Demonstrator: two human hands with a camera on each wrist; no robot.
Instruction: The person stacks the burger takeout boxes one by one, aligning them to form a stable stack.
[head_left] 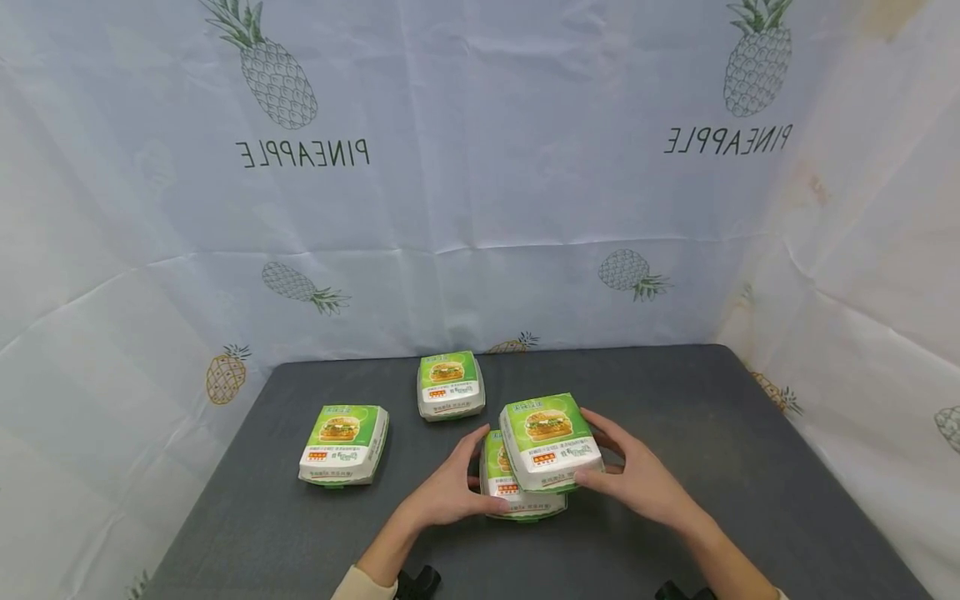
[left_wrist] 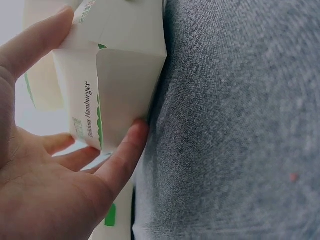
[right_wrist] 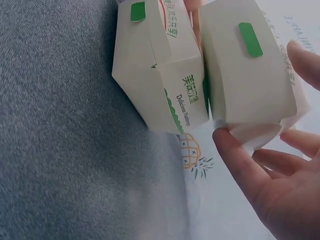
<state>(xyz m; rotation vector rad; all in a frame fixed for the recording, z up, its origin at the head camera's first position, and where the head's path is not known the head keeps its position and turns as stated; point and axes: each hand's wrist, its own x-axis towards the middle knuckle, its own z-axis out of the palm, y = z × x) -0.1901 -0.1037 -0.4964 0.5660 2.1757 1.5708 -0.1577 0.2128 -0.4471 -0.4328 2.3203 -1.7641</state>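
In the head view, two green-and-white hamburger boxes overlap near the middle of the dark table (head_left: 622, 550). The lower hamburger box (head_left: 497, 479) lies on the tabletop, gripped along its left side by my left hand (head_left: 448, 487), thumb at its front. My right hand (head_left: 645, 479) holds the upper hamburger box (head_left: 551, 442) by its right side, tilted and partly covering the lower one. In the right wrist view, a narrow gap shows between the upper box (right_wrist: 250, 65) and the lower box (right_wrist: 155, 70). The left wrist view shows fingers around the lower box's end (left_wrist: 131, 85).
One more hamburger box (head_left: 345, 446) lies at the left of the table, and another hamburger box (head_left: 452, 385) sits near the back edge. White cloth (head_left: 510, 192) printed with pineapples hangs behind the table and along both sides.
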